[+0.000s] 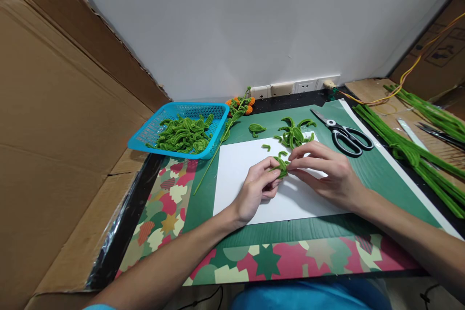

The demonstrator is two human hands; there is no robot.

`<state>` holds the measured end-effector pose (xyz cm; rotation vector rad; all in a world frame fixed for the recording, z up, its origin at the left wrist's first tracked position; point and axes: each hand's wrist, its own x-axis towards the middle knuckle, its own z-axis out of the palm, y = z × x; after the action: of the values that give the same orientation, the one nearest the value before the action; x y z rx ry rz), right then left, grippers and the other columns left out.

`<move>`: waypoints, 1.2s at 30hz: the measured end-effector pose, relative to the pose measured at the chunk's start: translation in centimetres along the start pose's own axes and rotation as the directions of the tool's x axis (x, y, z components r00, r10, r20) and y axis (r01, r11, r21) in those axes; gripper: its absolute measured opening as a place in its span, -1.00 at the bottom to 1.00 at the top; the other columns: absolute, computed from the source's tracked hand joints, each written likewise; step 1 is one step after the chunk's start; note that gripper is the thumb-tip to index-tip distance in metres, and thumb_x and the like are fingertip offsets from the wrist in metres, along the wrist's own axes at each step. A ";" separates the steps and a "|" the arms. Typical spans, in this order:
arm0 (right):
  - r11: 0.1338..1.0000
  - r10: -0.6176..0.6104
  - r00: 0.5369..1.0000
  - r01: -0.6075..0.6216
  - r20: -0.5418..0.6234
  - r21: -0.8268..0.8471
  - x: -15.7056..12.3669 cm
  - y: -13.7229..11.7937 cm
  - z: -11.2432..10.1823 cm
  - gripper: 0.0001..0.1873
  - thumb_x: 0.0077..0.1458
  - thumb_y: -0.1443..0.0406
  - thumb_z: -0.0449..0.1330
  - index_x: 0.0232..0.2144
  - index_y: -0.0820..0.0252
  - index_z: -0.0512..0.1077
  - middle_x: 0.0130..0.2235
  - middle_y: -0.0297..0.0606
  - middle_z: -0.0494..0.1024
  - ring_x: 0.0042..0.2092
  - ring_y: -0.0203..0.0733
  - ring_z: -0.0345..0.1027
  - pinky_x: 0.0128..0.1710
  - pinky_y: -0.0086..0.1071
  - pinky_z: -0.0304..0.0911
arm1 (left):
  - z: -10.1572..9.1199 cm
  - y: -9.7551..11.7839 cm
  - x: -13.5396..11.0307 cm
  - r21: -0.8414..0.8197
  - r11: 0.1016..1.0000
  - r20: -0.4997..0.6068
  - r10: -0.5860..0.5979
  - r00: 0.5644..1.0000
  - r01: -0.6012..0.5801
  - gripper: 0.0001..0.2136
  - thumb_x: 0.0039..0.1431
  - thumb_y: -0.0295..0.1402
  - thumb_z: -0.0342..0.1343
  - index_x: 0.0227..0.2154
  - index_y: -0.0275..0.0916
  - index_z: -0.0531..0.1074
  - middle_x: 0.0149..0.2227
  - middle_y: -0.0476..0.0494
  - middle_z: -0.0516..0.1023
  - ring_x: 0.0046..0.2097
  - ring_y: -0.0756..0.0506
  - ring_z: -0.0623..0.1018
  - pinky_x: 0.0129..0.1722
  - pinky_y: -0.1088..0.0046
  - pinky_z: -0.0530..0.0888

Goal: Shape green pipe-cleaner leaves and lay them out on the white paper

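Over a white sheet (236, 174), my left hand (257, 186) is closed on a small green pipe-cleaner piece (282, 168) with several curled ends. From the other side my right hand (329, 169) pinches the same piece, thumb and fingertips together at its right edge; the exact grip point is partly hidden. Just beyond the fingers lies a loose pile of bent green pipe-cleaner pieces (293, 131). A short green bit (266, 147) rests on the sheet, and a leaf-shaped piece (257, 129) lies past its far edge.
A blue plastic basket (218, 140) of green leaf shapes stands at left. Beside it lies a long stem (214, 162) near orange flowers (247, 105). Black-handled scissors (348, 139) rest at right, with bundled green pipe cleaners (407, 150) further right. A cardboard wall (65, 131) borders the left.
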<state>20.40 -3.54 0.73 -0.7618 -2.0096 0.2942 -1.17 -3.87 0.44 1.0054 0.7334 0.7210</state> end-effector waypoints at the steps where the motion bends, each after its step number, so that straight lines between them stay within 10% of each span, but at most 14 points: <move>1: 1.000 -0.005 1.000 0.005 0.005 0.005 0.0 0.0 0.0 -0.84 0.33 0.44 0.26 -0.14 0.12 0.60 -0.15 -0.14 0.63 -0.16 -0.11 0.53 -0.19 -0.23 0.48 | 0.0 0.0 0.0 -0.003 1.000 0.001 -0.006 1.000 0.006 -0.78 0.39 -0.21 0.13 -0.28 -0.20 0.27 -0.46 0.12 0.17 -0.59 0.15 0.05 -0.62 0.60 -0.13; 23: 0.904 -0.247 0.955 0.287 0.162 -0.318 -0.6 0.7 -0.5 -0.76 0.42 0.46 0.10 -0.08 0.17 0.54 -0.23 -0.17 0.66 -0.31 -0.22 0.47 -0.38 -0.36 0.29 | 0.3 1.3 0.3 0.000 0.993 -0.055 -0.121 0.991 0.122 -0.66 0.19 -0.15 0.36 -0.35 -0.24 0.34 -0.55 0.11 0.32 -0.63 0.18 0.07 -0.66 0.65 -0.10; 36: 0.934 -0.313 0.937 0.333 0.157 -0.128 -0.8 1.3 -0.3 -0.75 0.38 0.49 0.12 0.00 0.24 0.51 -0.25 -0.11 0.61 -0.27 -0.15 0.53 -0.33 -0.32 0.44 | -0.2 1.4 0.5 0.004 0.989 0.021 -0.145 0.989 0.145 -0.69 0.19 -0.21 0.36 -0.37 -0.25 0.34 -0.53 0.10 0.37 -0.64 0.18 0.18 -0.67 0.66 0.00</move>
<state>21.47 -3.09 -0.26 -0.4998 -2.2656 -0.0029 -1.33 -2.93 1.55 0.9497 0.7803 0.5821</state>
